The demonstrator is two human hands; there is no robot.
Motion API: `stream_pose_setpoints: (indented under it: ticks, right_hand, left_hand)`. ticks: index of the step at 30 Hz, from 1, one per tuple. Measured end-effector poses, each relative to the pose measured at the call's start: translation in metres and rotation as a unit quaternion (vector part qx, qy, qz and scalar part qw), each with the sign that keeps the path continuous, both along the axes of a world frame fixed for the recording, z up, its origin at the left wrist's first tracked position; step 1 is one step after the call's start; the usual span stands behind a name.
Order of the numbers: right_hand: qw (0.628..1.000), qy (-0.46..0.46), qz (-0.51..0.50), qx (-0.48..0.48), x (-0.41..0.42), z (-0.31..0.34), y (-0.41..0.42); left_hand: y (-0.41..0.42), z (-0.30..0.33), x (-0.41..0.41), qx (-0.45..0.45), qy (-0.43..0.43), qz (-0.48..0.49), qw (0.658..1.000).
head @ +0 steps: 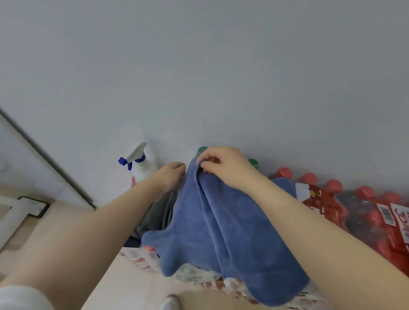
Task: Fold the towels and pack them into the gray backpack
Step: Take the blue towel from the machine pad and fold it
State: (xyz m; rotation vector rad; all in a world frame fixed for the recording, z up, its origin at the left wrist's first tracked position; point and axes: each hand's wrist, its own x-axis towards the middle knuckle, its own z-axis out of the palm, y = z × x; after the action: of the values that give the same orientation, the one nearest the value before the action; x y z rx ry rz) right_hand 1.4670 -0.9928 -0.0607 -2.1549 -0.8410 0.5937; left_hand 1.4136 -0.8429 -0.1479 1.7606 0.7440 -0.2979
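Observation:
A blue towel point(229, 230) hangs in loose folds in the middle of the view, its lower corners drooping toward the floor. My right hand point(224, 166) pinches its top edge near the wall. My left hand point(171, 175) is closed at the towel's upper left edge, beside the gray backpack point(159, 212); whether it grips the towel or the backpack's rim I cannot tell. Only a gray strip of the backpack shows between my left forearm and the towel. The backpack's opening is hidden.
A white spray bottle point(140, 164) with a blue trigger stands against the wall on the left. Shrink-wrapped packs of red-capped bottles point(365, 211) lie on the right. A patterned cloth point(194, 274) lies on the floor under the towel. A white shoe point(169, 308) shows below.

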Motion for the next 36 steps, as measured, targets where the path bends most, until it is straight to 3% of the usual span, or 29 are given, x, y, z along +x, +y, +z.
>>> stream_pose_setpoints:
  ticks: [3,9,11,14,17,20,36]
  right_hand:
    - [0.996,-0.070,-0.010,-0.044,0.003,-0.016,0.009]
    - [0.998,-0.030,-0.050,-0.029,0.007,-0.023,0.008]
    - [0.998,0.002,-0.065,-0.003,0.006,-0.021,0.007]
    - [0.994,0.040,-0.080,0.058,0.000,-0.009,0.007]
    - [0.987,0.065,-0.074,0.128,-0.010,0.006,0.011]
    - [0.993,0.024,-0.063,0.098,-0.019,0.008,0.023]
    - [0.966,-0.104,-0.213,0.103,-0.030,-0.007,0.022]
  left_hand:
    - [0.000,0.001,0.007,-0.069,0.034,0.012,0.997]
    - [0.013,-0.006,0.017,-0.211,0.051,0.089,0.972]
    - [0.016,-0.003,0.021,-0.243,0.013,0.126,0.962]
    - [0.015,0.010,0.022,-0.222,-0.059,0.163,0.959]
    - [0.011,0.032,0.011,-0.293,-0.118,0.120,0.941]
    - [0.008,0.046,-0.002,-0.330,-0.144,0.076,0.930]
    - [-0.014,0.071,-0.031,-0.274,-0.232,0.057,0.932]
